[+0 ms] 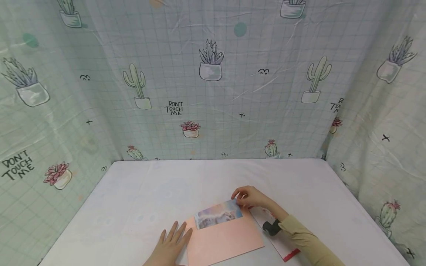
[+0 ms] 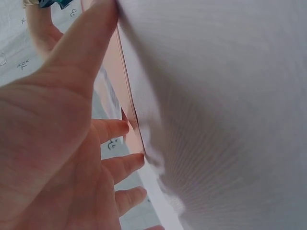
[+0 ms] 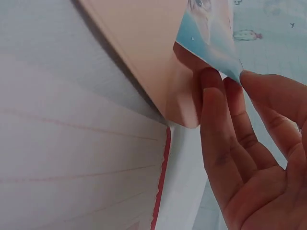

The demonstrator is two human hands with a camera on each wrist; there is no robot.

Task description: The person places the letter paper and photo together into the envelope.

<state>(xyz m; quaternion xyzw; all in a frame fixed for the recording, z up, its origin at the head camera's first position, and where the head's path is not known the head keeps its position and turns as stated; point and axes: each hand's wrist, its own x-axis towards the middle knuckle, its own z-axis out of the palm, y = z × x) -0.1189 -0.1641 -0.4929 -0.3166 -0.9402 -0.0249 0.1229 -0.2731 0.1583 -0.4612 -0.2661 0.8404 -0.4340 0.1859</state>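
Note:
A flat peach-coloured booklet (image 1: 226,240) lies on the table, with a layered edge showing in the left wrist view. Over its far part is a picture card (image 1: 217,215) with a fluffy animal among pastel clouds. My right hand (image 1: 251,196) pinches the card's far right corner between thumb and fingers. In the right wrist view that corner of the card (image 3: 208,40) is raised from the peach surface (image 3: 139,43). My left hand (image 1: 171,244) lies with spread, straight fingers at the booklet's left edge; its thumb and fingertips touch that edge in the left wrist view.
Beneath my right forearm lies a white sheet with a red edge (image 1: 291,255), faintly lined in the right wrist view. A black device (image 1: 271,228) is on my right wrist. The white-covered table (image 1: 149,188) is bordered by cactus-printed curtains (image 1: 229,96).

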